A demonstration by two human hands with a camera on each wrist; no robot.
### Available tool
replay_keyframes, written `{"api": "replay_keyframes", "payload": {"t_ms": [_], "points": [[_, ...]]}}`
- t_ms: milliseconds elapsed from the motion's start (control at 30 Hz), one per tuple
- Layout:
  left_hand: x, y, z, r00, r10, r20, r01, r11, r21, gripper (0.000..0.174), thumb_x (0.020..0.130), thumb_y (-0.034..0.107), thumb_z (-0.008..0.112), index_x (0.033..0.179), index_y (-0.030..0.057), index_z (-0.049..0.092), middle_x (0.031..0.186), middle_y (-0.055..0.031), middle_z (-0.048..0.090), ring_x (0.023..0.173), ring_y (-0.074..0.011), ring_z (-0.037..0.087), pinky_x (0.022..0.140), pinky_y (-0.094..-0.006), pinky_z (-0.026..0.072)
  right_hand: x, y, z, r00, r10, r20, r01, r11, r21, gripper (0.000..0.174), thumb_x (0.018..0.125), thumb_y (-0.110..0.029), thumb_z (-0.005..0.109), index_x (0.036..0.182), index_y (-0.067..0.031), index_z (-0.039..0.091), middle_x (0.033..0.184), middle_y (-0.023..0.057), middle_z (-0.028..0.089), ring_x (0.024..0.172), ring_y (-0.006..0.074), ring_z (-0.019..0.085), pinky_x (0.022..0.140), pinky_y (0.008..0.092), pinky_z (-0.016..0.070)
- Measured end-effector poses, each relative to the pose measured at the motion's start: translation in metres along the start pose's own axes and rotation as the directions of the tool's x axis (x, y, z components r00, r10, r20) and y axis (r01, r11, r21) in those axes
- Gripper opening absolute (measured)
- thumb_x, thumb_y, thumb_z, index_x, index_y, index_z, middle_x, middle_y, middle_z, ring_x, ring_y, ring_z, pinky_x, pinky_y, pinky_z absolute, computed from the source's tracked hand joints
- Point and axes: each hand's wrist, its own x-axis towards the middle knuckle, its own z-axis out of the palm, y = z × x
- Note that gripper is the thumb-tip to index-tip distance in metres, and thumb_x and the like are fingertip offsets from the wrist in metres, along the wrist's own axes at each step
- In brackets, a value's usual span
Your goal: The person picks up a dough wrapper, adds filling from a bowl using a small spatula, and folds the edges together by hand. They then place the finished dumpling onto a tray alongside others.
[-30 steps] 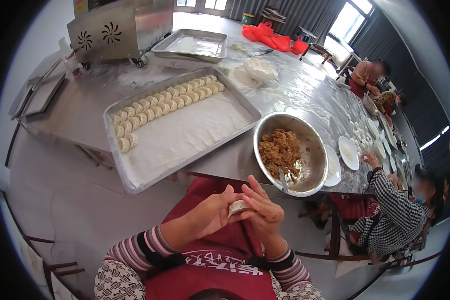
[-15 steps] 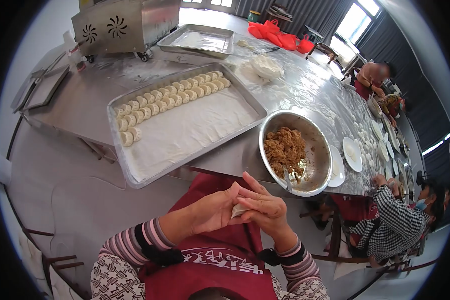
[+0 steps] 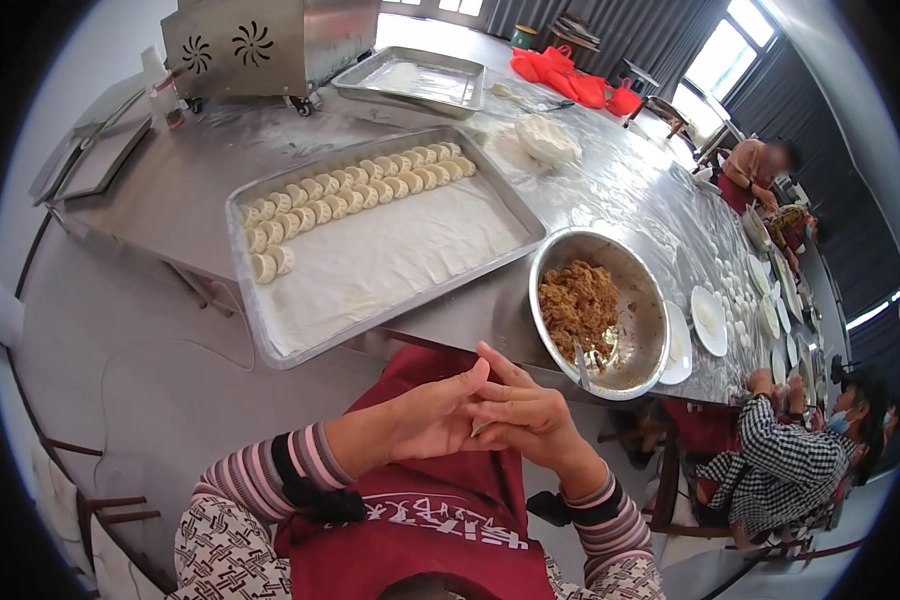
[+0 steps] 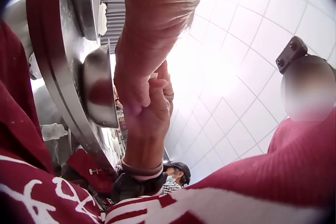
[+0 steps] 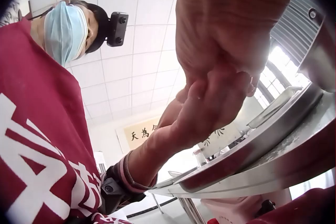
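Both hands meet in front of the apron, over the near side of the table. My left hand (image 3: pixel 432 412) and right hand (image 3: pixel 530 415) press together around a dumpling (image 3: pixel 482 427), pinching it between thumbs and fingers. Only a small pale bit of its dough shows in the head view; the fingers hide the rest. In the wrist views the hands overlap and cover it almost wholly. Just beyond the right hand stands a steel bowl (image 3: pixel 652 345) of brown filling (image 3: pixel 576 300), with a spoon handle (image 3: pixel 582 366) leaning in it.
A large lined tray (image 3: pixel 370 275) holds rows of pleated dumplings (image 3: pixel 355 192) along its far side. Behind it are another metal tray (image 3: pixel 410 80), a flour heap (image 3: pixel 548 140) and a steel machine (image 3: pixel 270 50). White plates (image 3: pixel 709 322) and dough pieces lie right, near a seated person (image 3: pixel 780 450).
The fingers have closed further over the dumpling, which shows much less now. In the head view, tray and bowl have shifted slightly right. The seated person's head and hands have moved.
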Motion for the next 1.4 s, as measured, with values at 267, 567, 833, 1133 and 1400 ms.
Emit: {"api": "replay_keyframes", "payload": {"t_ms": [267,567,833,1133,1400], "points": [[-0.003,0.004,0.002,1.0,0.006,0.016,-0.005,0.998,-0.057,0.064,0.096,0.058,0.028,0.134,0.009,0.038,0.117,-0.005,0.053,0.096,-0.0116,0.057,0.089,-0.03,0.0494,0.004,0.009,-0.001,0.985,-0.114,0.13,0.131,0.982,-0.135,0.024,0.066,-0.01,0.078,0.088,-0.0051,0.07,0.126,0.0117,0.06,0.137,0.0353,0.032,0.109,0.0461,0.0285],[-0.004,0.004,0.002,0.997,0.043,0.059,-0.039,0.998,-0.057,0.062,0.096,0.058,0.031,0.134,0.0093,0.038,0.119,-0.0059,0.052,0.099,-0.0126,0.056,0.087,-0.0297,0.0495,0.012,-0.001,0.001,0.984,-0.078,0.16,0.099,0.986,-0.133,0.018,0.068,-0.011,0.077,0.082,-0.0048,0.067,0.129,0.0097,0.058,0.139,0.037,0.028,0.11,0.0518,0.0226],[-0.011,0.0,-0.007,0.984,0.167,0.069,-0.172,0.982,0.077,0.072,0.094,0.061,0.028,0.132,0.0021,0.044,0.126,-0.0074,0.052,0.111,-0.0168,0.054,0.096,-0.0312,0.0437,0.001,0.002,0.006,0.997,0.047,-0.056,-0.039,0.99,0.137,0.039,0.066,-0.01,0.079,0.104,-0.0096,0.07,0.13,0.0102,0.057,0.139,0.0338,0.029,0.11,0.0471,0.0267],[-0.014,-0.005,0.002,0.967,0.252,-0.032,-0.243,0.955,0.168,0.072,0.095,0.059,0.027,0.129,-0.0014,0.046,0.118,-0.0062,0.055,0.104,-0.0128,0.054,0.093,-0.0284,0.0436,0.006,0.018,0.013,0.995,-0.092,-0.045,0.093,0.996,0.008,0.027,0.066,-0.009,0.079,0.093,-0.0079,0.073,0.13,0.0115,0.057,0.138,0.0333,0.032,0.109,0.0441,0.028],[-0.017,-0.011,-0.011,0.94,0.336,-0.064,-0.322,0.931,0.173,0.069,0.097,0.056,0.029,0.128,-0.0023,0.048,0.112,-0.0066,0.058,0.102,-0.0136,0.054,0.09,-0.0283,0.0433,0.009,0.009,0.027,0.976,-0.018,-0.216,0.019,1.0,0.006,0.029,0.065,-0.012,0.079,0.093,-0.0073,0.074,0.131,0.0121,0.056,0.137,0.0357,0.033,0.109,0.0443,0.0281]]}}
